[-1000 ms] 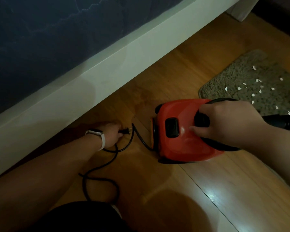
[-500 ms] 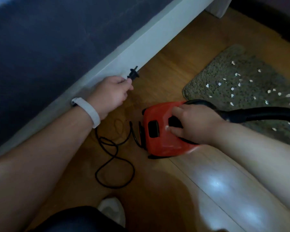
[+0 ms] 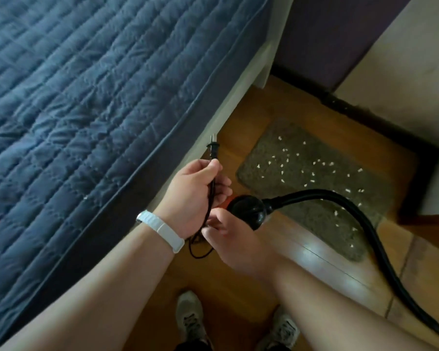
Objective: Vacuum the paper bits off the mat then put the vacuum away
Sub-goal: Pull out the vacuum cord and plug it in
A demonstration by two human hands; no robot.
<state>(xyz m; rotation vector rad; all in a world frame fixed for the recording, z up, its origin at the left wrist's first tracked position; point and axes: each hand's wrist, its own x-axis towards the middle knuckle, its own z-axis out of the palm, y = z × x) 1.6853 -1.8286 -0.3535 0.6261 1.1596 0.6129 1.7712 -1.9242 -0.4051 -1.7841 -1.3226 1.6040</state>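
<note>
Fingers of left hand pinch the cord just below the plug, prongs up, not plugged in; right hand curls round the vacuum, held up beside the bed; mat on the floor, soft, prob. slides on wood; hose bendy, arcs over it; vacuum hard plastic, prob. light, take by handle; cord limp; paper bits v. light, scattered on mat; no writing legible.

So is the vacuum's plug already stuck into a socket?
No, the plug sticks up free above the left hand, which grips its cord, prongs bare.
</note>
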